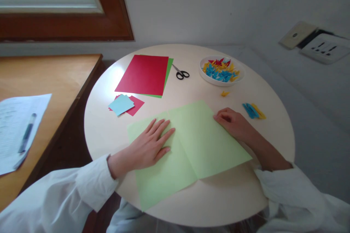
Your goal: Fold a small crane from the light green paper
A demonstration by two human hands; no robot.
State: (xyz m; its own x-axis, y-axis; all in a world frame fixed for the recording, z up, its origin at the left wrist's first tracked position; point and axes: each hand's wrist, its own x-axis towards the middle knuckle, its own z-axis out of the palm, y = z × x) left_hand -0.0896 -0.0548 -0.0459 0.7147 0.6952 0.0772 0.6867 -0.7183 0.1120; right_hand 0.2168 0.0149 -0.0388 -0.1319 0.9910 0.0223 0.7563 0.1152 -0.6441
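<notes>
One left hand, one right hand, one pale green sheet, one red sheet, one pair of scissors, one white dish, one loose yellow folded piece, one pen, one round table and one wooden desk were there, plus two wall plates. The small paper squares overlapped and the folded figures crowded too closely to be counted.

Homelike room: round white table stands near white painted wall, brown wood-framed window, white plastic socket.
</notes>
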